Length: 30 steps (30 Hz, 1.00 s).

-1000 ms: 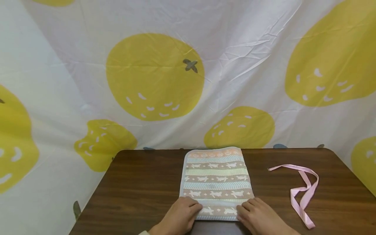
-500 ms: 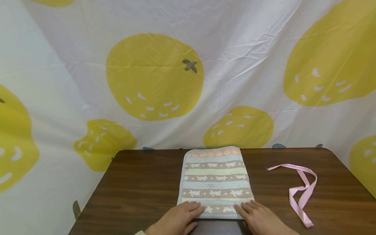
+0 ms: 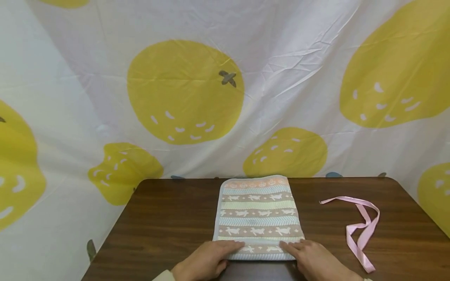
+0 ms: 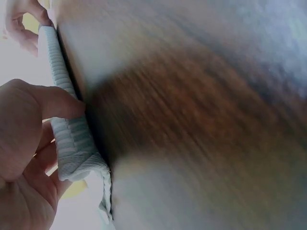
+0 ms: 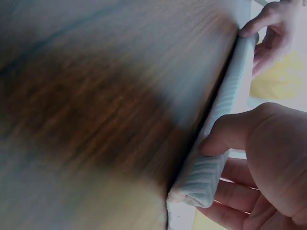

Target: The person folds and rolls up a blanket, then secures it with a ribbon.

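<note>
As the head view showed, the patterned cloth (image 3: 258, 214) lay flat in the middle of the table (image 3: 168, 226), its near edge turned into a first narrow roll — most of its length remained unrolled. The left hand (image 3: 207, 260) and right hand (image 3: 311, 259) rested on that roll. In the left wrist view, thumb and fingers pinched the roll. The right wrist view showed the same clamped hold. A pink ribbon (image 3: 362, 226) lay apart, untouched.

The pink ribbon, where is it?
In the head view the ribbon lies loose on the right side of the table, apart from the striped towel and beyond the right hand.
</note>
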Available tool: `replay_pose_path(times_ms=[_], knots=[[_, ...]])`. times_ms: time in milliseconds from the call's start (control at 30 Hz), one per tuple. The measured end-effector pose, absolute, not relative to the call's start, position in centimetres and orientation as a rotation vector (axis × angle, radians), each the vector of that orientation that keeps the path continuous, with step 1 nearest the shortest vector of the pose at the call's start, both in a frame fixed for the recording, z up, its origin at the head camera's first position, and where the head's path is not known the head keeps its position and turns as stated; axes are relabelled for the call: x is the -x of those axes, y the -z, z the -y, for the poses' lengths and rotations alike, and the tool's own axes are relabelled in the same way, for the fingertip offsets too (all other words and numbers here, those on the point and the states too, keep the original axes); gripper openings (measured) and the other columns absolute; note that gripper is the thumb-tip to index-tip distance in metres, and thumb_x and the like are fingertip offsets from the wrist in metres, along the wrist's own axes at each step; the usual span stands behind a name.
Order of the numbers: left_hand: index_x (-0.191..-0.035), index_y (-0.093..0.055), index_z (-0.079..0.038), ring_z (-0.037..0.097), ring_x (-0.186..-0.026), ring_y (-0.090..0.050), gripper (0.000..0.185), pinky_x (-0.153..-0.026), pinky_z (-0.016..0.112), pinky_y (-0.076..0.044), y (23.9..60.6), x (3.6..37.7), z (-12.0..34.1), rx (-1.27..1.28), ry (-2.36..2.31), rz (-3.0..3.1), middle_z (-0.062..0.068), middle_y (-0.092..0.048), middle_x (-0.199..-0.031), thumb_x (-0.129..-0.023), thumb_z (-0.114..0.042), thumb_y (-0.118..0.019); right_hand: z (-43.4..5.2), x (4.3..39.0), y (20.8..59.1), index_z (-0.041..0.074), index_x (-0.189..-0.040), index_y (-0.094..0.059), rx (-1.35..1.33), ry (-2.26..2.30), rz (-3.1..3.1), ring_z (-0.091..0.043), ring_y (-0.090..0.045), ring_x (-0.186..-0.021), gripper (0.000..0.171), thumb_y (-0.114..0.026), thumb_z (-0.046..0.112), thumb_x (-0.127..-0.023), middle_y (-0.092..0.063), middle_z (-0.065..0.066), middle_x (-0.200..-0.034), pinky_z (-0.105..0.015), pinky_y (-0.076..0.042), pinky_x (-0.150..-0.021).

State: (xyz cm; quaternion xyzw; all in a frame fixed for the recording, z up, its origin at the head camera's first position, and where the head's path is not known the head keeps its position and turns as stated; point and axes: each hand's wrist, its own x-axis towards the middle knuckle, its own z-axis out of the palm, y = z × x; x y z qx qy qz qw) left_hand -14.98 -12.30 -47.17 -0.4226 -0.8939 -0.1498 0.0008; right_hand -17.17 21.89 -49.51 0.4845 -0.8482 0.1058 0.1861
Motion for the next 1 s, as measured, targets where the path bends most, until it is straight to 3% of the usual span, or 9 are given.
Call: replay_pose_path(times_ms=[167, 367, 567, 800, 1000], knots=[[-0.141, -0.054, -0.016, 0.005, -0.119, -0.058, 0.070, -0.094, 0.020, -0.049, 47.3, 15.1, 12.3, 1.331, 0.437, 2.767, -0.005, -0.061, -0.136, -0.076, 0.007, -0.065, -21.8, 17.2, 49.5, 0.005, -0.117, -0.064, -1.391, -0.243, 2.346, -0.019, -0.065, -0.072, 0.066, -0.081, 0.002, -0.053, -0.072, -0.004, -0.089, -0.032, -0.054, -0.062], [-0.139, -0.056, -0.017, 0.001, -0.113, -0.060, 0.063, -0.090, 0.019, -0.050, 47.6, 15.4, 12.5, 1.327, 0.451, 2.744, -0.007, -0.063, -0.132, -0.080, 0.005, -0.064, -21.7, 17.1, 49.7, 0.003, -0.121, -0.062, -1.415, -0.172, 2.277, -0.020, -0.063, -0.075, 0.076, -0.091, 0.014, -0.052, -0.066, -0.003, -0.090, -0.032, -0.054, -0.064], [-0.134, -0.060, -0.016, 0.000, -0.109, -0.060, 0.057, -0.088, 0.018, -0.050, 47.6, 15.7, 12.6, 1.307, 0.501, 2.730, -0.007, -0.065, -0.126, -0.080, 0.005, -0.060, -21.8, 17.2, 49.7, 0.005, -0.116, -0.064, -1.322, -0.267, 2.394, -0.020, -0.065, -0.080, 0.067, -0.080, -0.005, -0.051, -0.067, -0.001, -0.090, -0.035, -0.054, -0.069], [-0.128, -0.064, -0.017, 0.000, -0.096, -0.058, 0.050, -0.083, 0.015, -0.049, 47.3, 15.9, 12.8, 1.280, 0.513, 2.757, -0.007, -0.063, -0.110, -0.083, 0.004, -0.060, -22.2, 17.5, 50.1, 0.007, -0.114, -0.066, -1.310, -0.287, 2.345, -0.019, -0.061, -0.084, 0.058, -0.077, -0.002, -0.058, -0.064, 0.000, -0.095, -0.036, -0.053, -0.073], [-0.124, -0.066, -0.014, 0.006, -0.109, -0.061, 0.037, -0.093, 0.025, -0.050, 47.0, 15.8, 13.2, 1.262, 0.568, 2.753, -0.006, -0.067, -0.115, -0.091, 0.001, -0.059, -23.0, 17.5, 50.1, 0.007, -0.120, -0.062, -1.359, -0.366, 2.364, -0.020, -0.060, -0.094, 0.067, -0.075, -0.008, -0.057, -0.063, -0.001, -0.107, -0.040, -0.053, -0.078]])
